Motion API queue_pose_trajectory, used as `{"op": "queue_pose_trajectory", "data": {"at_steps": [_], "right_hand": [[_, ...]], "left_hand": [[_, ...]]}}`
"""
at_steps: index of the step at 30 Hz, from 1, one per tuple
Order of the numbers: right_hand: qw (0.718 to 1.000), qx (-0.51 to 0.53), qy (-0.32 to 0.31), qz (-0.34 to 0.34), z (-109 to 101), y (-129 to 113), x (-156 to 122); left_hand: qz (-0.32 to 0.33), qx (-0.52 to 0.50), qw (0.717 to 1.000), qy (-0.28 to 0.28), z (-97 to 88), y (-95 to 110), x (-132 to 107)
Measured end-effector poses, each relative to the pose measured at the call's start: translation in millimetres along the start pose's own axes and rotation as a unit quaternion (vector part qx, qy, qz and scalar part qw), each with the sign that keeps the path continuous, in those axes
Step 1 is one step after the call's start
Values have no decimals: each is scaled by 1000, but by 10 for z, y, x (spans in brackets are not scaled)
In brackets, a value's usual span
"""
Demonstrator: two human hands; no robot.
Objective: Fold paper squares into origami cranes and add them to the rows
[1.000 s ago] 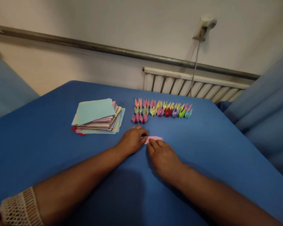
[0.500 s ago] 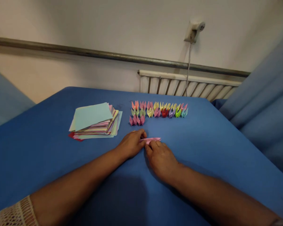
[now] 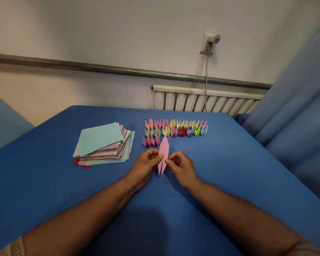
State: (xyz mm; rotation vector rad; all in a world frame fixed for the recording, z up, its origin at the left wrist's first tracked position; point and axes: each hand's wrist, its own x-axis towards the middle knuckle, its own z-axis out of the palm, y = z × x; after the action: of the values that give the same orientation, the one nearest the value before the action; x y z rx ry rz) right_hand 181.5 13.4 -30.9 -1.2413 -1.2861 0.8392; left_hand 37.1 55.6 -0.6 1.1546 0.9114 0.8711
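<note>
Between my hands a pink folded paper (image 3: 164, 151) stands raised off the table, long and narrow. Its single point is up, and two slim legs with a slit between them point down. My left hand (image 3: 146, 163) pinches its left edge, thumb on the front face. From the other side, my right hand (image 3: 183, 168) grips the lower right edge between thumb and fingers. Just beyond the paper, several small folded paper cranes (image 3: 174, 131) in many colours sit in rows; the pink paper's tip reaches up in front of them.
A loose stack of coloured paper sheets (image 3: 101, 139) lies to the left on the blue table (image 3: 229, 163). Behind the table run a metal pipe (image 3: 109, 71) and a white radiator (image 3: 202, 93) along the wall. A socket with a plug (image 3: 209, 43) and blue curtains (image 3: 296, 117) are at right.
The pink paper has gone from lying flat and sideways on the table to being held upright. My hands have lifted and now pinch it from both sides. The view has shifted slightly.
</note>
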Motion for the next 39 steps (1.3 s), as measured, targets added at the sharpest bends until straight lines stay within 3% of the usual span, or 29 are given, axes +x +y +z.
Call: {"op": "queue_pose_trajectory", "data": {"at_steps": [2,4,12,17,22,30,34,37,39], "right_hand": [[993,102,-11,61,22,18,31],[985,141,-39,91,20,0,48],[990,119,-51,64,-67,-23,62],[991,111,-43,63,-76,-28,69],[985,141,-55,84,-49,-56,56],[956,249,-53,149,-1,-71,9],[971,191,-87,114,-70,-61,40],[995,99,-23,21,-154,-69,68],[999,20,-12,-45,-200,-71,82]], "left_hand": [[-11,-17,1000,-12,-4,-3,-14],[-9,-5,1000,-17,-10,-7,-22],[62,171,983,-11,-6,8,-29],[72,197,977,-25,-50,-29,-3],[79,148,986,-25,-24,-62,-15],[48,23,998,24,62,-36,-112],[64,67,995,40,10,23,-83],[78,177,981,29,-37,85,-54],[78,243,967,-8,-62,121,-44]]}}
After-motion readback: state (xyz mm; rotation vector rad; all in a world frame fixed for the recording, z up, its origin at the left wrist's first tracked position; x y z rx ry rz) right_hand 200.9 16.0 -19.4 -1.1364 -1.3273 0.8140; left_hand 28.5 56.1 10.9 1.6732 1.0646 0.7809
